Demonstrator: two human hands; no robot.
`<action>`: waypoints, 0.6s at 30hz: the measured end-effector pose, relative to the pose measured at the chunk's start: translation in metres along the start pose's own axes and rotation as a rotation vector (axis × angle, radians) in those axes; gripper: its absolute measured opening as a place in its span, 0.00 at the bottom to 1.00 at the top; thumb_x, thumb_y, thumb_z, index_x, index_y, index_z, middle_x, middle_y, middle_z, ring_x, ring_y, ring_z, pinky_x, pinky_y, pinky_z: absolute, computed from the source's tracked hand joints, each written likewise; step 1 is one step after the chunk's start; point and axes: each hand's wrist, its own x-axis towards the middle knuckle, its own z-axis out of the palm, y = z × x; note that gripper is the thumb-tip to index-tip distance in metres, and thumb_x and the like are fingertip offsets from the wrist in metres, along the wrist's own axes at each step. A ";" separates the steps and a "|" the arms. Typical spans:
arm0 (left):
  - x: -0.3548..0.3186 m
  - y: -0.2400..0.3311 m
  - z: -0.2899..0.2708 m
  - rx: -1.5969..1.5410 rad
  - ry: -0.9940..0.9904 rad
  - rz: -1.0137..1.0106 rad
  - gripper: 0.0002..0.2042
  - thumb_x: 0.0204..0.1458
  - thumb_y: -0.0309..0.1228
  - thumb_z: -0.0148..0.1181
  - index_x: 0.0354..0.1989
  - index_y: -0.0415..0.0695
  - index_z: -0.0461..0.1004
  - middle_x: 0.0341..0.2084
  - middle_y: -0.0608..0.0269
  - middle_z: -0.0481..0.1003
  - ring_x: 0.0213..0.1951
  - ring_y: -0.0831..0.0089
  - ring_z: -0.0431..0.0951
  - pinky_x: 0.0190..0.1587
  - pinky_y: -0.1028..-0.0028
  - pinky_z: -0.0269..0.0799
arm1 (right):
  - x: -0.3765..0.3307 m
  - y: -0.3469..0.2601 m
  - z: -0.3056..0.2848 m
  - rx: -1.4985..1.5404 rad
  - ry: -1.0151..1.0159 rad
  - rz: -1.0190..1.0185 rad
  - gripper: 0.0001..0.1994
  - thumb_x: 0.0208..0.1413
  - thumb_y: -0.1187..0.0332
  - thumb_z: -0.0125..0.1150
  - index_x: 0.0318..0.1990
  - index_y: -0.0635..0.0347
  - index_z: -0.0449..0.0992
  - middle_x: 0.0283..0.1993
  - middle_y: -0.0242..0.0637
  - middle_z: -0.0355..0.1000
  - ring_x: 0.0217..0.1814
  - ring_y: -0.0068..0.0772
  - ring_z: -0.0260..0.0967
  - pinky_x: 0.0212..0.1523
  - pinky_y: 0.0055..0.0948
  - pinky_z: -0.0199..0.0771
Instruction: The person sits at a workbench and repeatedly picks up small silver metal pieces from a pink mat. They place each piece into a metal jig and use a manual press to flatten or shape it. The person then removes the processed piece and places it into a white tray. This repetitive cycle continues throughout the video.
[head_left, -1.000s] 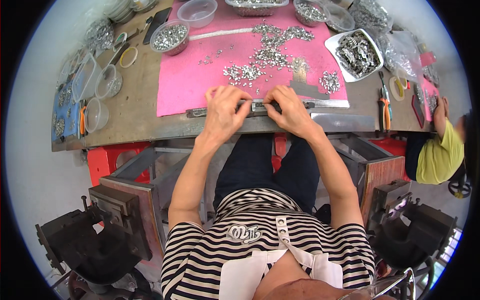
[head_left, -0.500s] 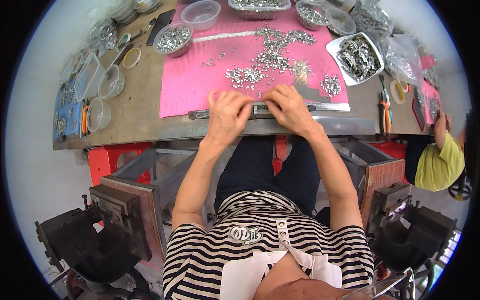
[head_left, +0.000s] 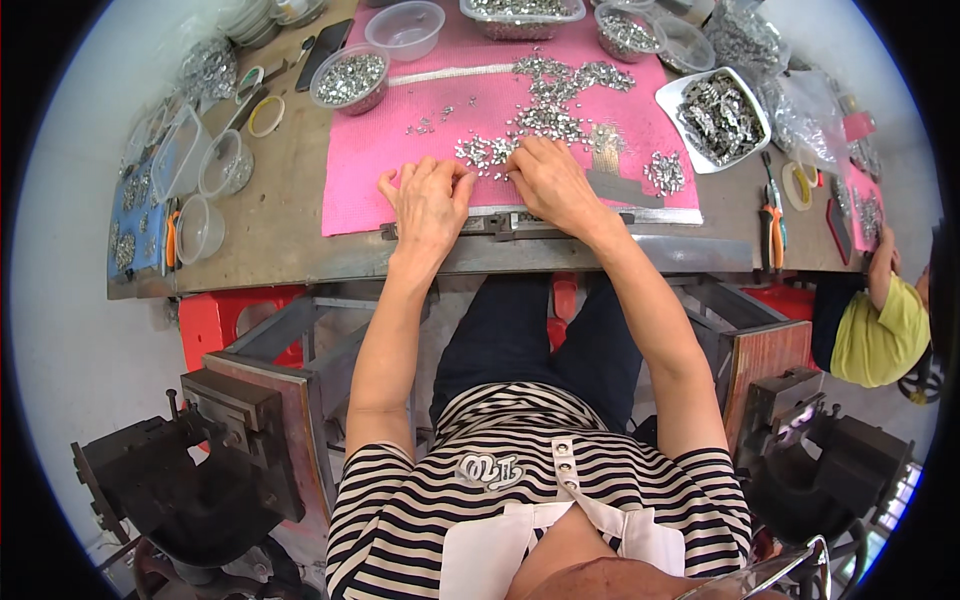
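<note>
Fingers (head_left: pixel 517 166) of left hand (head_left: pixel 428 200) and right hand (head_left: pixel 556 184) narrowed toward thumbs; whether holding anything, cannot tell.
Pink mat (head_left: pixel 372 150) beneath fingers, on brown worktable (head_left: pixel 282 182); pale wall (head_left: pixel 60 260) well off leftward. Metal fixture (head_left: pixel 500 226) bodyward of fingertips, long axis running left-right along worktable's edge. Silvery pieces (head_left: pixel 484 151) by right fingertips, lying at mixed angles.

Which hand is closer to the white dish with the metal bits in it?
The right hand. It is left of the white dish, a bit closer to the person's body; the left hand is farther left.
</note>
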 end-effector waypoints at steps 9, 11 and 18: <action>0.002 0.003 0.007 0.023 0.029 -0.002 0.10 0.52 0.43 0.71 0.32 0.51 0.83 0.27 0.70 0.75 0.37 0.67 0.73 0.58 0.51 0.54 | -0.046 -0.021 -0.044 0.182 -0.054 0.061 0.06 0.53 0.77 0.63 0.37 0.61 0.73 0.38 0.39 0.70 0.43 0.42 0.69 0.45 0.38 0.64; 0.002 0.000 0.011 0.012 0.035 -0.005 0.10 0.52 0.43 0.71 0.32 0.51 0.83 0.26 0.70 0.75 0.37 0.67 0.73 0.59 0.51 0.54 | -0.051 -0.024 -0.043 0.170 -0.047 0.039 0.05 0.53 0.76 0.63 0.36 0.62 0.73 0.37 0.40 0.69 0.43 0.44 0.68 0.46 0.40 0.64; 0.002 -0.001 0.009 -0.015 0.029 -0.007 0.09 0.52 0.40 0.71 0.30 0.50 0.81 0.27 0.70 0.76 0.37 0.67 0.73 0.59 0.50 0.54 | -0.051 -0.026 -0.042 0.110 -0.039 -0.005 0.06 0.52 0.76 0.64 0.36 0.61 0.74 0.37 0.39 0.69 0.42 0.43 0.69 0.46 0.40 0.65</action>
